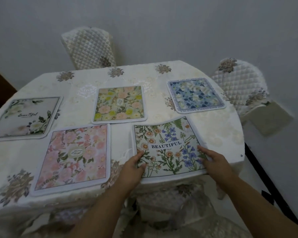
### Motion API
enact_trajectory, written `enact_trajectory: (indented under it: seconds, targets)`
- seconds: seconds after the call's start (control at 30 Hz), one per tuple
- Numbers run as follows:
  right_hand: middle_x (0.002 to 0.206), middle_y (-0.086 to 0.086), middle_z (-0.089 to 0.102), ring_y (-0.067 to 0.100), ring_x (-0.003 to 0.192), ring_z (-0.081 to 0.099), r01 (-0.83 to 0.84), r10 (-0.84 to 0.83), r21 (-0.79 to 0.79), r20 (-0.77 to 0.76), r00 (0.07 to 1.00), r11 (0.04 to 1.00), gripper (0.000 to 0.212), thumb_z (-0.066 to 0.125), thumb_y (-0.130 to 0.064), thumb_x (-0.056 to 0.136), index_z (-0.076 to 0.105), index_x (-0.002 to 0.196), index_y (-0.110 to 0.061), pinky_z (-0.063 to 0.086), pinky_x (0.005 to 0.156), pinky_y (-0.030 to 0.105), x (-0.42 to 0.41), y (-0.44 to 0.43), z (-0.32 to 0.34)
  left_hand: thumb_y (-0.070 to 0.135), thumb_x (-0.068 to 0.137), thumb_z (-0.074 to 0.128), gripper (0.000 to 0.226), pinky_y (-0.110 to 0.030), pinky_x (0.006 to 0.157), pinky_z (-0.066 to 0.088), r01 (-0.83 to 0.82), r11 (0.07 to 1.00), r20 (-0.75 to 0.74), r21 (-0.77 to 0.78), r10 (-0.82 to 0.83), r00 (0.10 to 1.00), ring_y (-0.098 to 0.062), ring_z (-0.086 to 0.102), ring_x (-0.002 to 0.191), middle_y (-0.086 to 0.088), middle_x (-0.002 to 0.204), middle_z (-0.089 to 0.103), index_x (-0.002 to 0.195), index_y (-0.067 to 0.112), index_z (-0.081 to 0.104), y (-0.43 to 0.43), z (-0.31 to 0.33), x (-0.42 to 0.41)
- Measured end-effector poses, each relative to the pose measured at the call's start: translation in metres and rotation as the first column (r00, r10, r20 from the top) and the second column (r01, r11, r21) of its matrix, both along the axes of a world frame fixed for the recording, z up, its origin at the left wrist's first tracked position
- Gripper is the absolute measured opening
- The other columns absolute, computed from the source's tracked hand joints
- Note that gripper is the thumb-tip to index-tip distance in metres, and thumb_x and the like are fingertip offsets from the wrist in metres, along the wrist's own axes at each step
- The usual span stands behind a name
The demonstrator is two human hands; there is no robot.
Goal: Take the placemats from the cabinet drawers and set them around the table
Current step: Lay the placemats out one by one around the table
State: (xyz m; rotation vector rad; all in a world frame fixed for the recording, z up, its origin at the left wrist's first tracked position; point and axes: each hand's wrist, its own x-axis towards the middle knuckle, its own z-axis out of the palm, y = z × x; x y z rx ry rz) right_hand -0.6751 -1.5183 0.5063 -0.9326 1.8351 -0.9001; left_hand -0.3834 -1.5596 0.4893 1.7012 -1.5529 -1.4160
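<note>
Several floral placemats lie on the table (218, 134) with its cream cloth. The nearest, a wildflower placemat (167, 148) printed "BEAUTIFUL", sits at the front edge, its near side hanging slightly past it. My left hand (133, 166) pinches its left edge, thumb on top. Gripping the right edge is my right hand (212, 160). A pink-flower placemat (72, 158) lies to the left, a white-flower placemat (26, 117) at far left, a yellow-and-peach placemat (120, 104) in the middle, and a blue-flower placemat (195, 95) at the back right.
A quilted chair (89, 48) stands behind the table against the grey wall. At the right side stands a second quilted chair (243, 88). A covered seat (170, 198) shows below the table's near edge between my arms.
</note>
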Motion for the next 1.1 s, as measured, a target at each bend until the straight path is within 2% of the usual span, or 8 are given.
enact_trajectory:
  seconds: [0.1,0.17,0.33,0.57,0.67,0.83,0.97,1.1]
  targets:
    - [0.129,0.006,0.062,0.019,0.102,0.066,-0.045,0.045,0.024,-0.026,0.999,0.999,0.046,0.06,-0.003,0.095,0.059,0.137,-0.023,0.057,0.091,0.037,-0.019,-0.013,-0.017,0.018,0.101,0.059,0.052,-0.028,0.116,0.028,-0.019,1.0,0.045,0.018,0.019,0.999,-0.014,0.038,0.144,0.006,0.156,0.043,0.15,0.029,0.046,-0.005,-0.017,-0.018]
    - [0.132,0.006,0.06,0.023,0.108,0.063,-0.075,0.076,0.04,-0.024,0.997,0.996,0.046,0.06,-0.005,0.096,0.059,0.138,-0.022,0.055,0.095,0.037,-0.025,-0.021,-0.028,0.018,0.101,0.06,0.052,-0.033,0.118,0.031,-0.053,0.998,0.069,0.036,0.05,0.996,-0.016,0.041,0.142,0.004,0.155,0.044,0.15,0.028,0.047,-0.011,-0.024,-0.024]
    - [0.131,0.003,0.057,0.021,0.107,0.062,-0.078,0.078,0.034,-0.022,0.997,0.996,0.046,0.059,-0.006,0.097,0.057,0.139,-0.023,0.056,0.084,0.028,-0.029,-0.036,-0.05,0.011,0.098,0.062,0.053,-0.036,0.116,0.038,-0.117,0.991,0.103,0.066,0.11,0.989,-0.018,0.048,0.137,0.001,0.151,0.05,0.148,0.023,0.05,-0.03,-0.037,-0.031]
    - [0.138,0.002,0.057,0.023,0.119,0.059,-0.081,0.08,0.028,0.03,0.996,0.996,0.047,0.061,-0.009,0.096,0.056,0.14,-0.024,0.051,0.1,0.048,-0.029,-0.052,-0.067,0.003,0.097,0.061,0.052,-0.037,0.113,0.043,-0.16,0.986,0.086,0.035,0.157,0.984,-0.021,0.053,0.132,-0.001,0.147,0.053,0.144,0.024,0.055,-0.055,-0.048,-0.03]
    - [0.142,0.001,0.054,0.017,0.128,0.051,-0.135,0.135,-0.002,-0.009,0.991,0.991,0.048,0.06,-0.008,0.097,0.053,0.142,-0.021,0.041,0.111,0.039,-0.029,-0.062,-0.069,0.002,0.097,0.06,0.053,-0.03,0.111,0.042,-0.194,0.981,0.083,0.032,0.19,0.978,-0.02,0.052,0.131,-0.001,0.148,0.053,0.145,0.023,0.054,-0.062,-0.049,-0.031]
    - [0.145,-0.001,0.051,0.015,0.134,0.046,-0.245,0.246,0.012,-0.074,0.967,0.969,0.051,0.061,-0.015,0.097,0.049,0.146,-0.023,0.033,0.116,0.032,-0.026,-0.063,-0.076,0.005,0.099,0.059,0.052,-0.024,0.109,0.035,-0.176,0.983,0.147,-0.052,0.182,0.972,-0.02,0.046,0.138,0.0,0.151,0.049,0.146,0.024,0.052,-0.058,-0.054,-0.024]
    - [0.147,0.0,0.05,0.015,0.135,0.044,-0.327,0.324,0.013,-0.177,0.929,0.945,0.052,0.06,-0.022,0.098,0.045,0.148,-0.025,0.028,0.108,0.019,-0.022,-0.064,-0.083,0.008,0.097,0.062,0.052,-0.024,0.107,0.035,-0.19,0.979,0.189,-0.073,0.2,0.961,-0.019,0.048,0.136,0.001,0.149,0.052,0.145,0.026,0.054,-0.061,-0.06,-0.015]
    - [0.143,0.003,0.052,0.018,0.133,0.045,-0.371,0.365,0.025,-0.262,0.893,0.928,0.053,0.059,-0.025,0.099,0.043,0.149,-0.024,0.027,0.101,0.015,-0.021,-0.06,-0.086,0.006,0.096,0.061,0.052,-0.023,0.105,0.035,-0.202,0.976,0.21,-0.076,0.213,0.954,-0.021,0.05,0.134,-0.001,0.144,0.054,0.144,0.026,0.055,-0.062,-0.069,-0.012]
